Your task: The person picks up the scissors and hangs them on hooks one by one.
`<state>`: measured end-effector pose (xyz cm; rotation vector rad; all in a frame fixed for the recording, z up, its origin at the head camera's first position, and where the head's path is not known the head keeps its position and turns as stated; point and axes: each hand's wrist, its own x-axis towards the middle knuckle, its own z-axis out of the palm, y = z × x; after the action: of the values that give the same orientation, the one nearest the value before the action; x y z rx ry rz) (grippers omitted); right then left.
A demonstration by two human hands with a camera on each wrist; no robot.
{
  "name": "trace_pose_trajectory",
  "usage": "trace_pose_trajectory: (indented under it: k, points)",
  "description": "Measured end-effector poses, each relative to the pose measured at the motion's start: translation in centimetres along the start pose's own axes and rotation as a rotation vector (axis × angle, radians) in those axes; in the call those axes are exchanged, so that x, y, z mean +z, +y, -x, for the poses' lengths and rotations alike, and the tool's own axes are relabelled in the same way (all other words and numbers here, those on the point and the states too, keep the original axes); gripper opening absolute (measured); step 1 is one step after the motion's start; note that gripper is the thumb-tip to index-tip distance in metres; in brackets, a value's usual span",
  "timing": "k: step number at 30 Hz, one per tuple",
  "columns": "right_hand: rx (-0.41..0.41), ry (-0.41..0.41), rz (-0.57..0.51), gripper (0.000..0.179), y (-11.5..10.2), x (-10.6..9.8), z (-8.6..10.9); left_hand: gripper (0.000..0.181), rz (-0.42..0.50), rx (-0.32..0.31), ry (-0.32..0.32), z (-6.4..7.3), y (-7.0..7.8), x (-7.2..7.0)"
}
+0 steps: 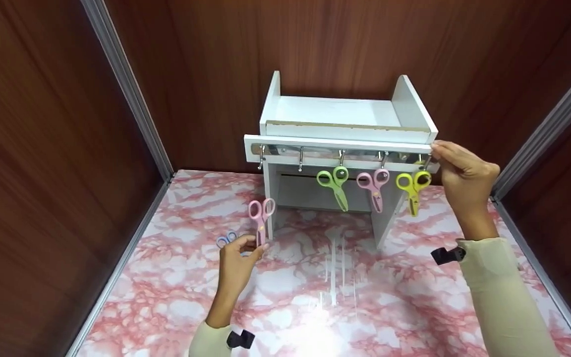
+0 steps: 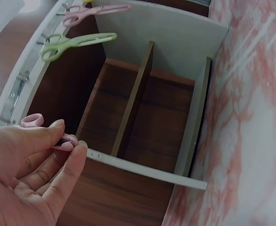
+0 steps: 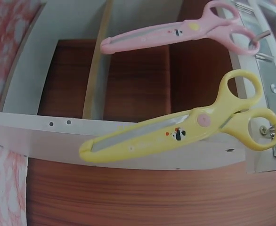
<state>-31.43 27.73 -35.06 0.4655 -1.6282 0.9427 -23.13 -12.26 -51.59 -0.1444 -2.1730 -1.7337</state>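
My left hand (image 1: 238, 255) pinches pink scissors (image 1: 260, 220) by the blade end, handles up, below the left part of a white hook rail (image 1: 315, 144). In the left wrist view, thumb and fingertips close on these scissors (image 2: 69, 141). The fingers of my right hand (image 1: 469, 176) grip the rail's right end; only a sliver of that hand shows in the right wrist view. Green scissors (image 1: 336, 187), another pink pair (image 1: 373, 188) and yellow scissors (image 1: 414, 191) hang from its hooks by their handle loops. The two leftmost hooks (image 1: 301, 158) hold nothing.
The rail runs across the front of a white shelf unit (image 1: 414, 106) with inner boards. Blue scissors (image 1: 227, 239) lie on the pink marbled tabletop (image 1: 176, 297), partly behind my left hand. Brown wood-grain panels (image 1: 335, 44) with metal edge strips enclose the table.
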Motion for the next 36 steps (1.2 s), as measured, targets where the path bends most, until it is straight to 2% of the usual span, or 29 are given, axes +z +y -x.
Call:
trace_pose_trajectory:
  k: [6,12,23,27,30,32,34,36]
  points:
    - [-0.013,-0.002,-0.006,0.019,0.2,-0.1,0.1,0.014,0.011,0.036,-0.020,-0.4,1.0,0.9]
    - [-0.026,-0.008,-0.024,0.019,0.1,0.2,0.3,0.017,0.028,0.042,-0.025,-0.4,1.2,1.2]
    - [-0.016,-0.005,-0.045,0.020,0.4,0.0,0.4,0.015,0.150,0.005,-0.008,-0.8,2.1,2.4]
    - [-0.012,0.002,-0.050,0.021,0.5,-0.1,0.5,0.013,0.153,0.010,-0.017,-1.1,2.9,2.9]
    - [-0.012,0.006,-0.048,0.022,0.5,-0.1,0.5,0.012,0.160,0.023,-0.033,-1.2,4.5,3.0]
    - [-0.012,0.005,-0.050,0.022,0.5,-0.1,0.4,0.012,0.172,0.025,-0.040,-1.3,4.9,3.2]
    - [-0.013,0.005,-0.054,0.021,0.5,0.0,0.4,0.011,0.182,0.028,-0.036,-1.5,4.8,3.5]
    - [-0.012,0.008,-0.064,0.021,0.5,0.1,0.4,0.011,0.190,0.032,-0.034,-1.8,4.1,3.8]
